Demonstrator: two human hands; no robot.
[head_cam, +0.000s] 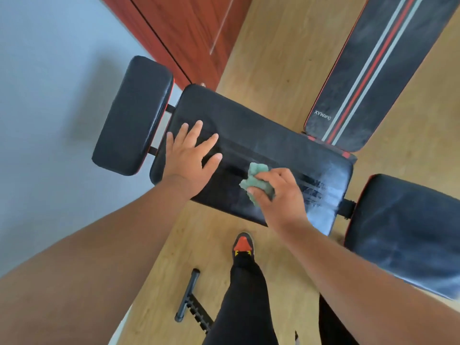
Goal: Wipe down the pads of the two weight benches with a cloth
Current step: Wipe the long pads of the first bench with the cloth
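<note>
On the middle pad (251,145) of the near bench, the right hand (278,192) holds a bunched green cloth (256,180), fingers curled over it and pressing it down onto the black vinyl. The left hand (191,155) lies flat and spread on the same pad toward its left end, holding nothing — it looks to be steadying the bench.

The right part of this pad shows a pale, dusty haze with a few dark streaks through it, so I judge the wiping is only partly done there. To do it well, the cloth wants long overlapping strokes along the pad, carried right out to the edges and into the stitched grooves, with the cloth opened out or turned as it picks up dirt. The left hand will have to lift off so the patch under it gets wiped too.

Left of this pad sits a small end pad (132,115), and to the right a third pad (408,232), which also looks dusty. The second bench (378,70), striped red and grey, lies farther off on the floor (273,58).

Hard to judge: the striped bench and the right pad run out of view, the frames under the pads are mostly hidden, and whether the cloth is damp I cannot tell. The arms cover part of the pad's near edge.
</note>
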